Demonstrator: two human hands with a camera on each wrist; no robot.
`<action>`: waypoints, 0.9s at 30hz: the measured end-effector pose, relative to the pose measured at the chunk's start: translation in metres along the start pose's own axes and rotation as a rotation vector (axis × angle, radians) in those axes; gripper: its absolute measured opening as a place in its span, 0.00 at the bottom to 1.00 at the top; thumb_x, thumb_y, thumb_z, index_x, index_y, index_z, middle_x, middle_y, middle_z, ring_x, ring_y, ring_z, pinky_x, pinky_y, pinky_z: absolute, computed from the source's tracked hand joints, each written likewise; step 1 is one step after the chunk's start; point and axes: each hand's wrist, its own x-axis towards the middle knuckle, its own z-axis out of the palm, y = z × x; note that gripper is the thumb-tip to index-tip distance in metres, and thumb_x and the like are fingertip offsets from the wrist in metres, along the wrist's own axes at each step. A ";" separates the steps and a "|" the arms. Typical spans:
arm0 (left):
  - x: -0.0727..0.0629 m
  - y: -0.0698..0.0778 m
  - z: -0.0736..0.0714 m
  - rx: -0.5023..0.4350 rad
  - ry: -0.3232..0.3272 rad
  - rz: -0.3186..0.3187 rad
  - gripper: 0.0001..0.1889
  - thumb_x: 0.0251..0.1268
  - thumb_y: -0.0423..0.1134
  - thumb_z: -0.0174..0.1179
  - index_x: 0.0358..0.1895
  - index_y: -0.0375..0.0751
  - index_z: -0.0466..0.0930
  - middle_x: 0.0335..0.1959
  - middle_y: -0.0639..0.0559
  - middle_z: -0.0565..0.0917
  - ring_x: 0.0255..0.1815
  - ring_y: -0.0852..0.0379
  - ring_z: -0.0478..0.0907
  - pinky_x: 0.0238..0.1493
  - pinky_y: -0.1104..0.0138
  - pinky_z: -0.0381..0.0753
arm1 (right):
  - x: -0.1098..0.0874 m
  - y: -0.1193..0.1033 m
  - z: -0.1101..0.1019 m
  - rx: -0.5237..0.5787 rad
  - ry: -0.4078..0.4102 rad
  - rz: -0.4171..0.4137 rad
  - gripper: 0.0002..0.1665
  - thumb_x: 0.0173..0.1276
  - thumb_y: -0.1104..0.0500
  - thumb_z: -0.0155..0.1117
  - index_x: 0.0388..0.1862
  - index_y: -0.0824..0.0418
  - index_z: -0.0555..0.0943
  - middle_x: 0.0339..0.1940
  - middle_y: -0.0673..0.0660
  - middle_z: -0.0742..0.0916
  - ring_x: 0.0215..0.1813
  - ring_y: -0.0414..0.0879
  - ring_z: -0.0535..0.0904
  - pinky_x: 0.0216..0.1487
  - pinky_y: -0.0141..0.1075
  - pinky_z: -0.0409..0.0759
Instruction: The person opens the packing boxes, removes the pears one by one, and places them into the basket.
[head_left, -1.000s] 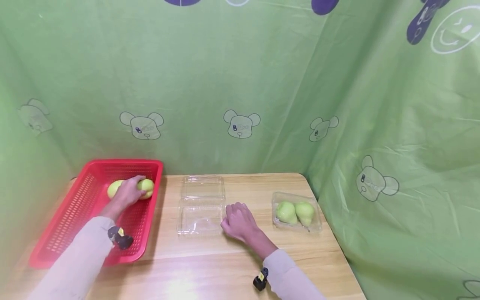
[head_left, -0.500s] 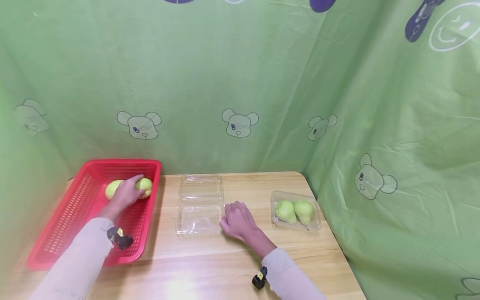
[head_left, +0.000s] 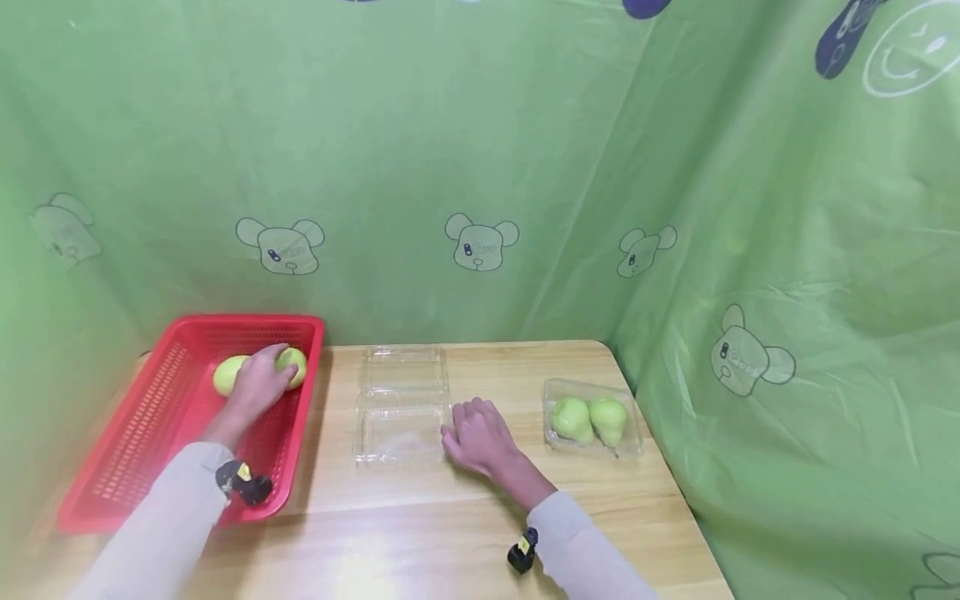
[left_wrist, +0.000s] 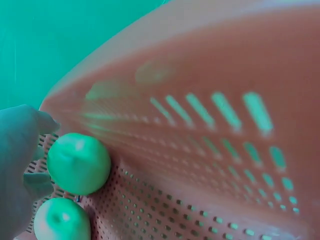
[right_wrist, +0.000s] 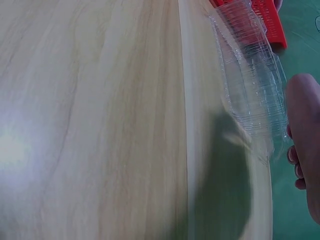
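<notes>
My left hand [head_left: 258, 385] reaches into a red basket [head_left: 120, 454] and grips a yellow-green pear [head_left: 295, 363] near its far right corner. Thumb and fingers lie around one side of that pear [left_wrist: 80, 164] in the left wrist view. A second pear [head_left: 227, 377] lies to the left of the hand. Beside the right edge of an opened clear plastic clamshell box [head_left: 401, 433], my right hand [head_left: 480, 437] rests on the table with loosely curled fingers. The right wrist view has its fingertips [right_wrist: 294, 155] close by the clamshell box, nothing visible in them.
Another clear box [head_left: 558, 392], holding two green pears [head_left: 572, 419], stands on the right of the wooden table [head_left: 420, 542]. Green curtains [head_left: 390, 167] hang behind and along both sides. The basket's raised walls surround the left hand.
The left hand has shifted slightly, and the pear in it has turned to show a different side. The right hand keeps its place; the whole head view moves a little.
</notes>
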 end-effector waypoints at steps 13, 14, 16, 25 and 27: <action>-0.001 0.041 -0.001 -0.008 0.175 0.096 0.24 0.72 0.34 0.57 0.67 0.26 0.74 0.64 0.24 0.79 0.67 0.26 0.74 0.70 0.38 0.75 | -0.003 0.002 -0.003 0.008 0.018 0.018 0.25 0.78 0.40 0.50 0.31 0.57 0.76 0.24 0.51 0.79 0.32 0.46 0.72 0.40 0.37 0.76; 0.000 0.047 0.000 -0.011 0.185 0.109 0.23 0.72 0.34 0.58 0.67 0.27 0.75 0.63 0.24 0.80 0.67 0.27 0.75 0.70 0.38 0.75 | -0.003 0.003 -0.004 0.008 0.019 0.022 0.25 0.78 0.40 0.50 0.30 0.57 0.76 0.24 0.51 0.79 0.31 0.46 0.72 0.40 0.37 0.76; 0.001 0.058 0.003 -0.014 0.188 0.129 0.23 0.72 0.33 0.58 0.66 0.27 0.76 0.62 0.25 0.81 0.66 0.28 0.77 0.69 0.39 0.77 | -0.003 0.004 -0.007 0.011 0.022 0.029 0.24 0.78 0.40 0.49 0.31 0.57 0.76 0.24 0.51 0.79 0.32 0.46 0.72 0.40 0.37 0.77; -0.003 0.107 0.031 -0.044 0.142 0.244 0.20 0.73 0.37 0.59 0.62 0.28 0.79 0.57 0.30 0.86 0.58 0.33 0.84 0.62 0.43 0.85 | -0.014 0.019 -0.023 0.070 0.025 0.091 0.22 0.78 0.41 0.51 0.38 0.58 0.78 0.30 0.51 0.81 0.36 0.45 0.75 0.44 0.37 0.79; -0.006 0.116 0.038 -0.035 0.132 0.263 0.19 0.73 0.38 0.60 0.60 0.30 0.81 0.55 0.33 0.87 0.55 0.35 0.85 0.59 0.45 0.87 | -0.018 0.024 -0.025 0.083 0.049 0.101 0.21 0.78 0.43 0.53 0.42 0.59 0.80 0.33 0.53 0.84 0.38 0.46 0.77 0.45 0.38 0.81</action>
